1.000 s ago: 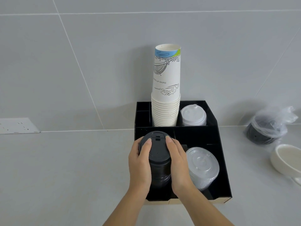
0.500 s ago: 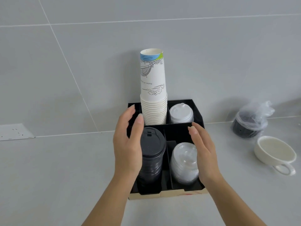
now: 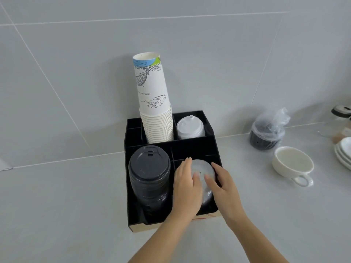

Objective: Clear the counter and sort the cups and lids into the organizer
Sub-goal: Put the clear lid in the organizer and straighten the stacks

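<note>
hands [image 3: 206,185] clasp clear lid stack [image 3: 202,172] both sides | stack axis leans, tops face cam

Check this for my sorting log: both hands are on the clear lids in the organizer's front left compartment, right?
Not quite. In the head view both hands are on the clear lids, but in the organizer's front right compartment; the black lids fill the front left.

Both hands on the clear lids [image 3: 201,172] in the organizer [image 3: 214,149]. Left hand [image 3: 187,185] and right hand [image 3: 223,188] flank the stack.
</note>
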Available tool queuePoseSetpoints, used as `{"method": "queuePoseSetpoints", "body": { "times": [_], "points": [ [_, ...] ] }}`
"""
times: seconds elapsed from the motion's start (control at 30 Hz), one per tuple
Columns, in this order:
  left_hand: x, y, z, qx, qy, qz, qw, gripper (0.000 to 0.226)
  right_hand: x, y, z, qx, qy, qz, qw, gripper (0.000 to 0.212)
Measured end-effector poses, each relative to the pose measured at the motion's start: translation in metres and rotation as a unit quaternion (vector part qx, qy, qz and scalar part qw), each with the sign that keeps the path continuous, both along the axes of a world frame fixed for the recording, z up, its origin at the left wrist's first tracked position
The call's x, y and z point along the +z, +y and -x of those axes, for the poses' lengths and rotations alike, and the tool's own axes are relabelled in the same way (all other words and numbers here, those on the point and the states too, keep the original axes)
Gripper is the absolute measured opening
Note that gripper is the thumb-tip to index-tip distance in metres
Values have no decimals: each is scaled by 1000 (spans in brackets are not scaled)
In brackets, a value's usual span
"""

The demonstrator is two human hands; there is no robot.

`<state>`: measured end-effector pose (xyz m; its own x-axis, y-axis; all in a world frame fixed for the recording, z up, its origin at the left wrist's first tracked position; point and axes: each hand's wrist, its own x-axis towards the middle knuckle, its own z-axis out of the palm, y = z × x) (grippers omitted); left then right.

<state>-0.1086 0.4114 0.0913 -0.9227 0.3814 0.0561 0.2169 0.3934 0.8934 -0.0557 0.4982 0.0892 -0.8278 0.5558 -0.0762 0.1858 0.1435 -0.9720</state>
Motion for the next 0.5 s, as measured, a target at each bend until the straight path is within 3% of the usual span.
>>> {"method": "queuePoseSetpoints", "body": {
  "times": [0.13,0.23,0.3,0.5],
  "points": [
    [-19,0,4,-22,74,86,993,44,-9,-1,5,15,-34,2,999,49],
    [-22,-1,3,-25,153,151,976,58,-12,0,5,20,-32,10,999,52],
    [-27,-1,4,-32,194,196,961,47,-13,1,5,26,-39,-13,999,52],
    [-39,1,5,-43,260,256,930,46,-24,2,5,34,-63,-68,995,45]
  ]
}}
